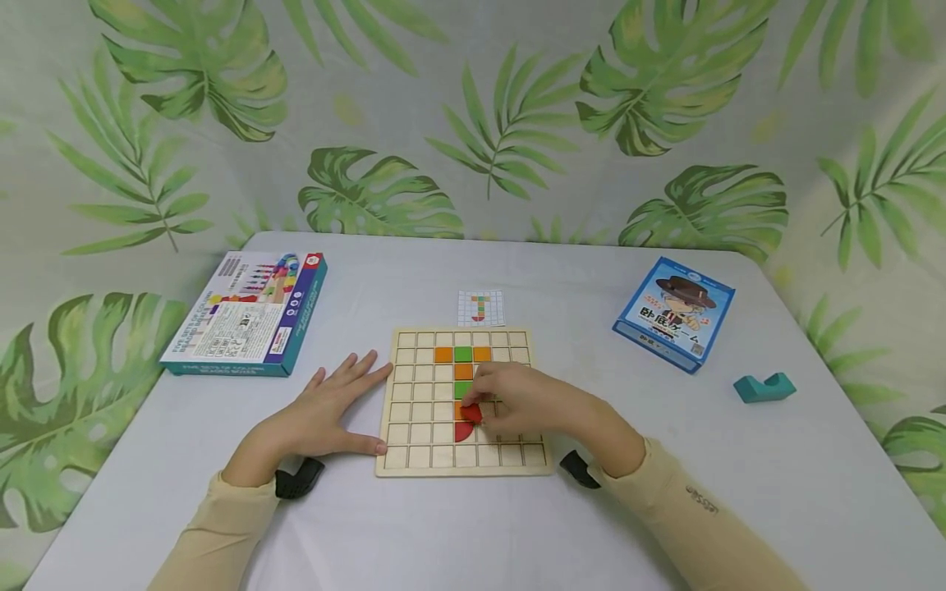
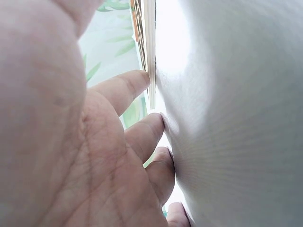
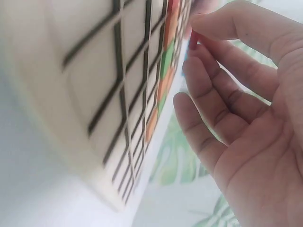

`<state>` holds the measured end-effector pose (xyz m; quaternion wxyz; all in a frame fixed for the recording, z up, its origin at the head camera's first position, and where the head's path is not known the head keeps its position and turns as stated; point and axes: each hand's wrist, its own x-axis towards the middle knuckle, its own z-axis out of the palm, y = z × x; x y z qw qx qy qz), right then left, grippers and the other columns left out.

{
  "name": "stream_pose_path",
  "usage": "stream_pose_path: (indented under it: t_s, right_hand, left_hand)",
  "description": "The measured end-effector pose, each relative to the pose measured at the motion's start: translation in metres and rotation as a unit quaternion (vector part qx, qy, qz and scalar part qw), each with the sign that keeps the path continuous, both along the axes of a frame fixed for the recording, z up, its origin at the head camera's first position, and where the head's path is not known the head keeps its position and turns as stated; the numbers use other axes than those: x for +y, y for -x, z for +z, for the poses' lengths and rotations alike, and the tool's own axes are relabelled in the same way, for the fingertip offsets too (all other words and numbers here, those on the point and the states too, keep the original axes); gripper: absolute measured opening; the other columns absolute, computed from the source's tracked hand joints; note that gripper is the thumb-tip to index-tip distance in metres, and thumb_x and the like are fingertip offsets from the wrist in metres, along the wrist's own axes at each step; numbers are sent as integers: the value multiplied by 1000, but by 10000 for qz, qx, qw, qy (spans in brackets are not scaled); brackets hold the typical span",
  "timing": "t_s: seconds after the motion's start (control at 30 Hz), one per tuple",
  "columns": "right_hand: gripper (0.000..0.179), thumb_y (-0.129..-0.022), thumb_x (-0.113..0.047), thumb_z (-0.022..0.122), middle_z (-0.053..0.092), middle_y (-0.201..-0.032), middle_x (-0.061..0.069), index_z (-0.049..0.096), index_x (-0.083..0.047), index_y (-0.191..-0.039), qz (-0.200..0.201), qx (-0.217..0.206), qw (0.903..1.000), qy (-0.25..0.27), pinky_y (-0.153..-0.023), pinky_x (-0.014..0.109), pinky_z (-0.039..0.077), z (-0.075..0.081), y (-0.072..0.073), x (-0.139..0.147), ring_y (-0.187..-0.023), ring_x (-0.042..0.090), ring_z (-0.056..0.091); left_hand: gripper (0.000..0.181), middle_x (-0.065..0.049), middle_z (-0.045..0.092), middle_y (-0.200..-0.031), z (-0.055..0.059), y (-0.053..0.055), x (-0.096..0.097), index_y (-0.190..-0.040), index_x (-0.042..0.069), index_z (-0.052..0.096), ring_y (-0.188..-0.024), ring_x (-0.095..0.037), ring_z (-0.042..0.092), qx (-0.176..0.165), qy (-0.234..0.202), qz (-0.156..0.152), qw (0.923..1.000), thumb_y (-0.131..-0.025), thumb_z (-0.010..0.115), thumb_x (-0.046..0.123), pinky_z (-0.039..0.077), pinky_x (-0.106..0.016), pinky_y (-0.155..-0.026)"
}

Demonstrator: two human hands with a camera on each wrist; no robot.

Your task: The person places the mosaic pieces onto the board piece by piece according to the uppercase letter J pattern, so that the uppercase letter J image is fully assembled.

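A wooden grid board (image 1: 420,412) lies on the white table with orange square tiles (image 1: 443,355) and green square tiles (image 1: 462,354) set in a T-like figure. At the lower end of its stem sits a red quarter-round tile (image 1: 463,431). My right hand (image 1: 521,400) pinches another red tile (image 1: 471,413) between thumb and fingers just above the board; its full outline is partly covered. In the right wrist view the red tile (image 3: 193,39) shows edge-on. My left hand (image 1: 328,417) is spread flat, with index fingertip and thumb at the board's left edge.
Behind the board lies a small pattern card (image 1: 480,309). A colourful flat box (image 1: 244,316) is at the left, a blue game box (image 1: 676,312) at the right. Near the table's right edge stands a teal notched block (image 1: 764,388). A leaf-print cloth (image 1: 517,115) hangs behind.
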<state>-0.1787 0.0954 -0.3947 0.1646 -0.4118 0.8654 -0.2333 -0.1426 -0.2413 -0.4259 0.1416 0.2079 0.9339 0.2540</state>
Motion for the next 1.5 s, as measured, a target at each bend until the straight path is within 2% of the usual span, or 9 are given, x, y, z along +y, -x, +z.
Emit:
stream_pose_path:
  t_s: [0.1, 0.3, 0.4, 0.63, 0.97, 1.23, 1.37, 1.5]
  right_hand:
    - [29, -91, -4, 73, 69, -106, -3, 79, -9, -118, 154, 53, 9999, -22, -85, 23, 55, -1, -3, -10, -95, 15, 61]
    - [23, -95, -10, 78, 70, -110, -3, 79, -11, -118, 432, 235, 9987, -94, -92, 22, 55, -2, -7, -25, -98, 11, 63]
    - [24, -95, -10, 78, 71, -111, -2, 80, -11, -119, 524, 244, 9983, -123, -90, 21, 55, -3, -7, -29, -97, 12, 62]
    - [21, -96, -12, 77, 69, -107, -4, 80, -12, -117, 474, 79, 9984, -296, -83, 18, 52, -6, -8, -36, -93, 13, 60]
    - [21, -97, -16, 78, 70, -107, -4, 80, -13, -118, 441, 78, 9981, -430, -85, 18, 53, -5, -9, -37, -92, 8, 58]
    - [22, -97, -17, 79, 72, -108, -3, 81, -12, -118, 451, 52, 9982, -392, -84, 17, 54, -7, -10, -37, -94, 11, 62]
    - [22, -97, -18, 79, 72, -107, -3, 81, -12, -118, 528, 123, 9980, -338, -84, 16, 54, -8, -10, -36, -94, 10, 62]
    - [21, -99, -21, 78, 73, -108, -1, 80, -11, -118, 580, 366, 9973, -278, -85, 19, 55, -6, -11, -31, -93, 11, 63]
  left_hand:
    - [114, -17, 19, -180, 0, 0, 0, -170, 22, 34, -166, -50, 11, -12, -15, 2, 10000, -79, 88, 62, 4, -81, -126]
    - [113, -17, 19, -180, 0, -1, 1, -170, 21, 34, -166, -51, 11, -19, -31, -8, 10000, -80, 88, 62, 4, -81, -126]
    - [113, -17, 19, -180, 0, -1, 1, -170, 21, 34, -166, -51, 10, -29, -31, -15, 10000, -80, 88, 62, 4, -81, -126]
    - [112, -17, 19, -180, 1, -1, 1, -170, 22, 34, -166, -51, 10, -43, -10, -24, 10000, -81, 88, 62, 4, -80, -127]
    - [113, -16, 18, -181, 1, -2, 1, -170, 23, 33, -166, -50, 10, -62, -30, 11, 10000, -80, 88, 62, 3, -81, -126]
    - [113, -16, 19, -181, 0, -2, 1, -170, 23, 33, -166, -50, 11, -51, -7, 10, 10000, -79, 88, 63, 4, -81, -126]
    - [113, -17, 19, -180, -1, -3, 0, -170, 22, 34, -166, -51, 11, -11, -20, -4, 10000, -80, 88, 63, 5, -82, -126]
    - [113, -18, 20, -180, -2, -4, 0, -170, 22, 34, -166, -51, 11, -16, -86, -16, 10000, -80, 88, 62, 5, -82, -125]
